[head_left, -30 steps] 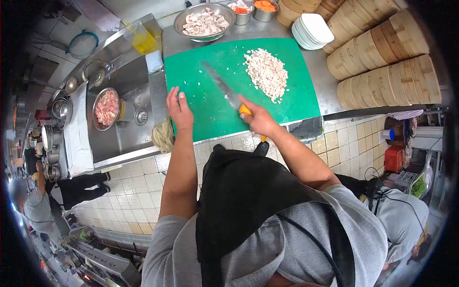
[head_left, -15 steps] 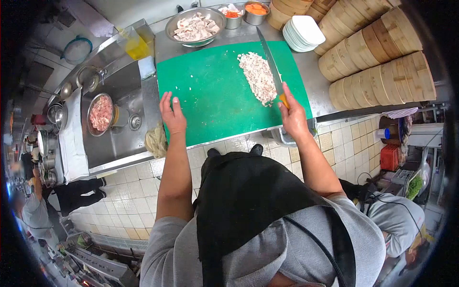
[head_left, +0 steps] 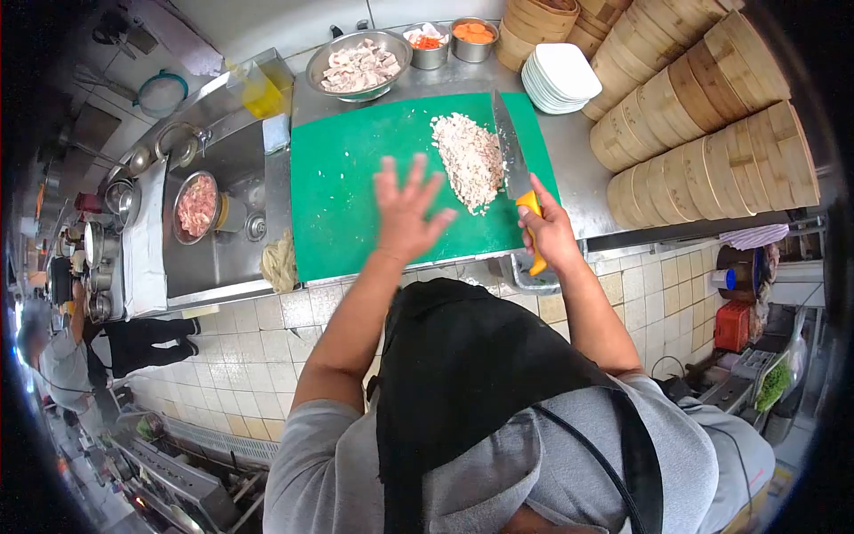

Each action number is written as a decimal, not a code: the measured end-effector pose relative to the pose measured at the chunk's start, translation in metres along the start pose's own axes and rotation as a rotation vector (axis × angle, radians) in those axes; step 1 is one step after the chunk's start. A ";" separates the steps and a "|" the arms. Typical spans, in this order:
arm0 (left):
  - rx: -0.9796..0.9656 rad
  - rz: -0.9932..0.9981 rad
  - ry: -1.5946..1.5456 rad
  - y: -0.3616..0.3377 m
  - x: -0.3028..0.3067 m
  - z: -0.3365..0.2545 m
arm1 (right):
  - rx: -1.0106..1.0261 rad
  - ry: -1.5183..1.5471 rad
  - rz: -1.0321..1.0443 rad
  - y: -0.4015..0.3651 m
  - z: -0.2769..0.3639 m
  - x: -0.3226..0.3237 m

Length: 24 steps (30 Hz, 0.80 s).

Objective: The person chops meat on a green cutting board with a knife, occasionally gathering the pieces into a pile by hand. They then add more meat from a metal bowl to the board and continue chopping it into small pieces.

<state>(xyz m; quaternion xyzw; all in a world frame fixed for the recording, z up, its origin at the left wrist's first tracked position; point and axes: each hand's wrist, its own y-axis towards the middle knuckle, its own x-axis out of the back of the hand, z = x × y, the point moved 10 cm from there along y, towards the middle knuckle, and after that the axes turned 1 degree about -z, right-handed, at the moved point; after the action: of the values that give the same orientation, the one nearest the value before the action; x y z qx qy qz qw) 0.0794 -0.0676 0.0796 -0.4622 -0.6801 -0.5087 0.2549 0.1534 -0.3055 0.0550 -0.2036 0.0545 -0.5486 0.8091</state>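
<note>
My right hand (head_left: 551, 233) is closed around the yellow handle of a large knife (head_left: 510, 142). Its blade points away from me and lies along the right side of a pile of chopped pale meat (head_left: 469, 162). The pile is on a green cutting board (head_left: 347, 227). Over the board, left of the pile, my left hand (head_left: 411, 209) has its fingers spread and holds nothing. Small meat bits are scattered on the board.
Behind the board stand a bowl of sliced meat (head_left: 358, 67) and two metal containers (head_left: 473, 40). White plates (head_left: 560, 78) and bamboo steamers (head_left: 712, 169) are at right. A sink (head_left: 231, 262) with a meat bowl (head_left: 197, 208) lies left. Two other people are nearby.
My left hand has moved right from the board's left edge toward the pile, fingers now spread wide. The knife in my right hand has turned, showing more of its blade and handle.
</note>
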 end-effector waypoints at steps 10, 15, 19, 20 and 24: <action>-0.003 -0.003 -0.134 0.064 -0.025 -0.010 | 0.049 0.002 0.030 -0.022 -0.015 0.033; 0.242 -0.095 0.069 0.144 0.020 0.100 | 0.053 -0.015 -0.057 -0.052 -0.023 0.048; 0.326 0.077 0.223 0.202 0.016 0.175 | 0.052 0.125 -0.137 -0.069 -0.042 0.046; 0.310 0.082 0.216 0.215 0.013 0.188 | 0.051 0.130 -0.154 -0.074 -0.042 0.041; 0.412 0.472 0.193 0.245 -0.042 0.242 | 0.014 0.127 -0.276 -0.101 -0.048 0.028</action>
<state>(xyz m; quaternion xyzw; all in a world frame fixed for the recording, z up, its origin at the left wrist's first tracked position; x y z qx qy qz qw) 0.3455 0.1545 0.0716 -0.4957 -0.6155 -0.3287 0.5172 0.0623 -0.3757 0.0541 -0.1685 0.0734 -0.6666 0.7224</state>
